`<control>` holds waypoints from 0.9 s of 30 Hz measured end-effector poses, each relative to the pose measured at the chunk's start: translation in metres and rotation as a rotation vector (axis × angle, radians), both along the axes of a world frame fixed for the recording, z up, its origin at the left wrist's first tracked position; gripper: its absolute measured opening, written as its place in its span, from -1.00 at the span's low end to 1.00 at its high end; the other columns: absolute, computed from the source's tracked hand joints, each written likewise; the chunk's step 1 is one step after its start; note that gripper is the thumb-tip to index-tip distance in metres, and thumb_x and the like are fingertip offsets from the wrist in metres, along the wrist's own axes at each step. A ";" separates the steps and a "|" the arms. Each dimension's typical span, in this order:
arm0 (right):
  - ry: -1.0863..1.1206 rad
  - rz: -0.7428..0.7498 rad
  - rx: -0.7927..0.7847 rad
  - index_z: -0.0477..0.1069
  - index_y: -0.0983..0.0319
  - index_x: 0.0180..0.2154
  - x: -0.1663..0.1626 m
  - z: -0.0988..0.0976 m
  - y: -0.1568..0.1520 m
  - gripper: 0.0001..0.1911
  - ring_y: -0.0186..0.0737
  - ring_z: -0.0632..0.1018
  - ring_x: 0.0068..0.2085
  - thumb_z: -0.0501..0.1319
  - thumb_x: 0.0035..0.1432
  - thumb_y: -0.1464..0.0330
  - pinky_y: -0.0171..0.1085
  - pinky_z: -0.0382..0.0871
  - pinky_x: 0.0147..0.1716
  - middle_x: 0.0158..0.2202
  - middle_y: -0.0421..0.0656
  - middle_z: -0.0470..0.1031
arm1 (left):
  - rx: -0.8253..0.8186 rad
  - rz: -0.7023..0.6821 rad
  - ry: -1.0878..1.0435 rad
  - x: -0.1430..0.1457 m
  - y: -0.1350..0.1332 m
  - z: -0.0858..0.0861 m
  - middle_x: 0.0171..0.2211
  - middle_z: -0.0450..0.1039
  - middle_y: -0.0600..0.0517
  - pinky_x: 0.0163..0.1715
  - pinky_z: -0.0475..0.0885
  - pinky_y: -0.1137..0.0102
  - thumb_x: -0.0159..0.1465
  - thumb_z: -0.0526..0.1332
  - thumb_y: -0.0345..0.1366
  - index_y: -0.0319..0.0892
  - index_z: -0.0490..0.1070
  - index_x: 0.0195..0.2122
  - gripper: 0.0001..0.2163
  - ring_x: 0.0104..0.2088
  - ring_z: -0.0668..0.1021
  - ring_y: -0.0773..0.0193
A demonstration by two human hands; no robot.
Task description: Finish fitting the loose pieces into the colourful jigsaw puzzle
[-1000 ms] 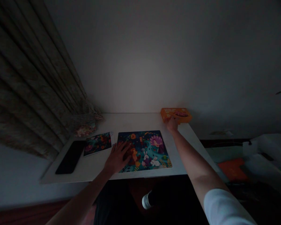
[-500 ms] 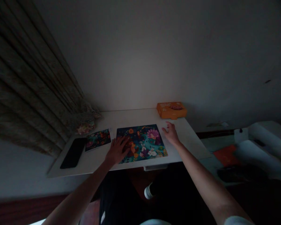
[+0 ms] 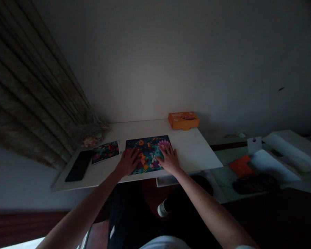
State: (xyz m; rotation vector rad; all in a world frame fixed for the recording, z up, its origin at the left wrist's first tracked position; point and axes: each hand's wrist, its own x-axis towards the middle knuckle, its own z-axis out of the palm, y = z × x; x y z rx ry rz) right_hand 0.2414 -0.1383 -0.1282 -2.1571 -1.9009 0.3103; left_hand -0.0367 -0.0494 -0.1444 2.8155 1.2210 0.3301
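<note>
A colourful picture puzzle (image 3: 150, 148) with animals and flowers lies flat near the front edge of the white table. My left hand (image 3: 129, 161) rests on its left side, fingers spread. On its right side lies my right hand (image 3: 170, 159), also with spread fingers, covering part of the purple peacock-like figure. Neither hand grips anything. Left of the puzzle is a smaller printed sheet (image 3: 106, 152) with a similar picture.
An orange box (image 3: 184, 121) stands at the table's back right. A black flat object (image 3: 79, 166) lies at the left edge, with a clear plastic bag (image 3: 92, 138) behind it. To the right, a lower surface holds an orange item (image 3: 242, 166) and white boxes.
My right hand has come left from above the table onto the puzzle's right side. My left hand stays on the puzzle. The view has shifted slightly.
</note>
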 end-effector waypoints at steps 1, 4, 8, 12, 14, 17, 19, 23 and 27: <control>0.000 -0.005 0.006 0.15 0.06 0.45 0.003 0.000 -0.001 -0.29 0.20 0.04 0.51 0.06 0.40 -0.06 0.30 -0.12 0.41 0.52 -0.01 0.06 | 0.005 -0.006 -0.004 0.003 -0.001 -0.001 0.42 0.22 -0.24 0.32 0.18 -0.22 0.50 0.03 -0.14 -0.02 0.20 0.45 -0.50 0.41 0.29 -0.15; -0.009 -0.045 0.008 0.15 0.13 0.45 0.013 0.000 -0.005 -0.28 0.17 0.07 0.50 0.05 0.42 -0.05 0.28 -0.11 0.41 0.51 0.06 0.07 | 0.005 -0.012 0.009 0.016 -0.005 -0.002 0.42 0.23 -0.21 0.34 0.14 -0.23 0.50 0.02 -0.17 0.02 0.18 0.46 -0.50 0.43 0.25 -0.13; -0.047 -0.123 0.017 0.18 0.14 0.43 0.034 -0.001 -0.012 -0.32 0.23 0.10 0.49 0.06 0.43 -0.01 0.31 -0.12 0.40 0.51 0.10 0.03 | -0.009 0.009 0.053 0.045 -0.012 -0.002 0.46 0.15 -0.18 0.38 0.04 -0.22 0.50 0.01 -0.14 0.02 0.14 0.48 -0.48 0.46 0.20 -0.11; -0.088 -0.285 0.018 0.19 0.12 0.43 0.070 -0.004 -0.016 -0.35 0.26 0.14 0.47 0.00 0.46 0.01 0.32 -0.08 0.38 0.50 0.11 0.06 | -0.038 0.013 0.077 0.087 -0.019 -0.001 0.49 0.06 -0.15 0.40 -0.02 -0.23 0.52 -0.04 -0.10 0.02 0.09 0.50 -0.47 0.47 0.16 -0.10; -0.099 -0.353 0.017 0.16 0.16 0.44 0.092 -0.007 -0.017 -0.33 0.24 0.16 0.47 -0.04 0.47 0.01 0.33 -0.07 0.37 0.49 0.15 0.09 | -0.039 -0.011 0.073 0.110 -0.024 0.000 0.50 0.04 -0.14 0.40 -0.06 -0.25 0.52 -0.06 -0.07 0.02 0.08 0.50 -0.46 0.48 0.15 -0.10; -0.106 -0.428 0.017 0.11 0.16 0.46 0.128 -0.009 -0.022 -0.31 0.22 0.17 0.46 -0.09 0.47 0.00 0.35 -0.06 0.36 0.47 0.15 0.13 | -0.035 -0.053 0.049 0.146 -0.031 0.001 0.50 0.04 -0.16 0.40 -0.11 -0.26 0.53 -0.09 -0.04 0.01 0.08 0.50 -0.46 0.49 0.13 -0.08; -0.118 -0.461 0.011 0.11 0.18 0.46 0.150 -0.009 -0.025 -0.29 0.23 0.16 0.46 -0.09 0.46 -0.01 0.34 -0.05 0.36 0.48 0.16 0.12 | -0.045 -0.076 0.025 0.169 -0.035 0.001 0.50 0.03 -0.17 0.40 -0.14 -0.27 0.53 -0.09 -0.03 -0.01 0.07 0.50 -0.45 0.49 0.12 -0.10; -0.151 -0.473 0.004 0.13 0.25 0.45 0.186 -0.010 -0.030 -0.29 0.20 0.16 0.46 -0.04 0.45 0.01 0.24 -0.02 0.38 0.48 0.14 0.12 | -0.100 -0.076 0.002 0.208 -0.039 0.002 0.50 0.02 -0.20 0.39 -0.16 -0.32 0.53 -0.11 -0.01 -0.08 0.06 0.51 -0.43 0.49 0.10 -0.16; -0.151 -0.464 0.021 0.14 0.27 0.43 0.206 -0.012 -0.031 -0.30 0.15 0.21 0.45 -0.02 0.45 0.03 0.15 0.03 0.38 0.45 0.13 0.19 | -0.151 -0.061 -0.006 0.225 -0.039 0.007 0.52 -0.02 -0.19 0.39 -0.16 -0.33 0.53 -0.10 -0.02 -0.09 0.10 0.49 -0.43 0.50 0.06 -0.17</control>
